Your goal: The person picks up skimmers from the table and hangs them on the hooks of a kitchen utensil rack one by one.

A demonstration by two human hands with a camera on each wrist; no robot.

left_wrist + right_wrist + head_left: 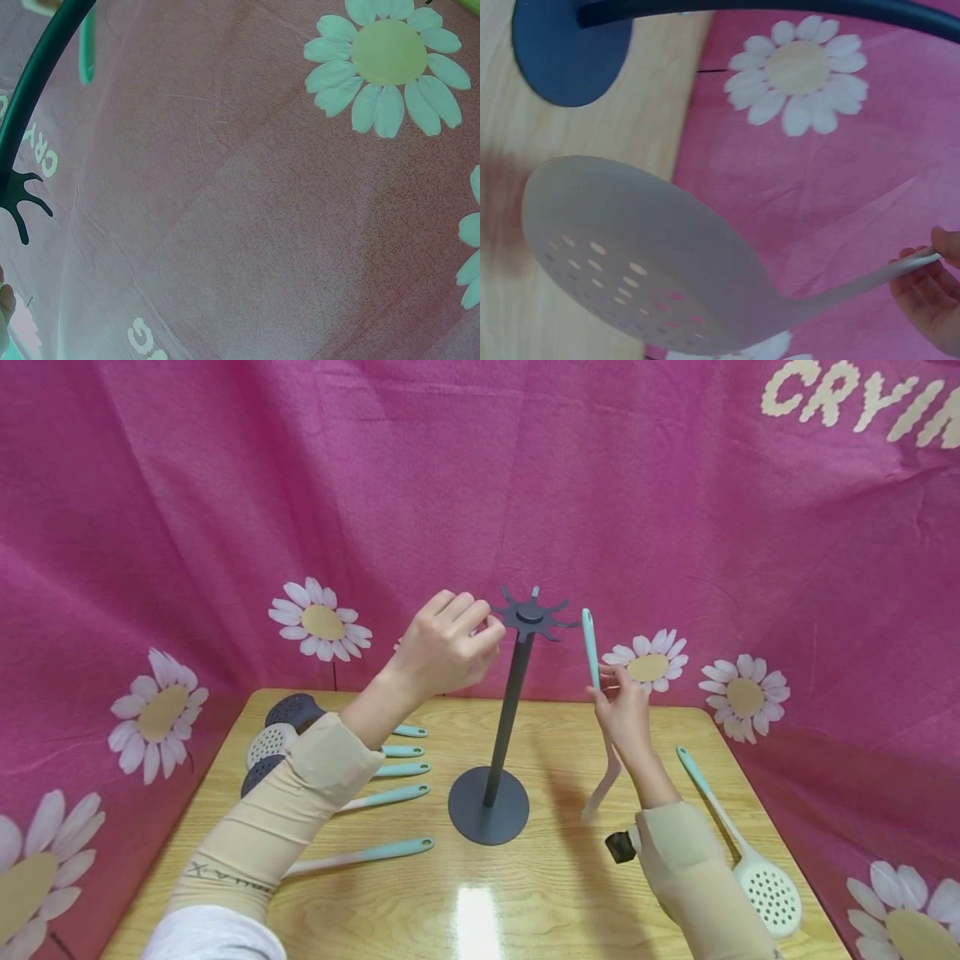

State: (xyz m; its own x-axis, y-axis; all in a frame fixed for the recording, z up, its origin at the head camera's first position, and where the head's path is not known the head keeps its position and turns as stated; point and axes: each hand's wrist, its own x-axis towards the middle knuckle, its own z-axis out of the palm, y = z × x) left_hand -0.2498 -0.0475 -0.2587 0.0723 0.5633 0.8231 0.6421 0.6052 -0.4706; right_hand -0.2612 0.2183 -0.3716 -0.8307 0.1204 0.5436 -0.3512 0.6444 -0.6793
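A dark utensil stand (512, 710) rises from a round base in the middle of the table, with a ring of prongs on top. My left hand (450, 639) is at the left side of that ring, fingers curled, and appears to pinch a prong; its fingertips hide the contact. Right of the stand, my right hand (624, 706) pinches a skimmer (645, 206) by its handle. The turquoise handle end points up, close to the right-hand prongs but apart from them. The pale, perforated head hangs below the hand, over the table.
Several utensils with turquoise handles (397, 794) lie at the left, partly hidden by the left forearm; some have dark perforated heads (294, 712). A white slotted turner (768, 893) lies near the table's right edge. A pink daisy-patterned cloth (420, 460) surrounds the wooden table (390, 910).
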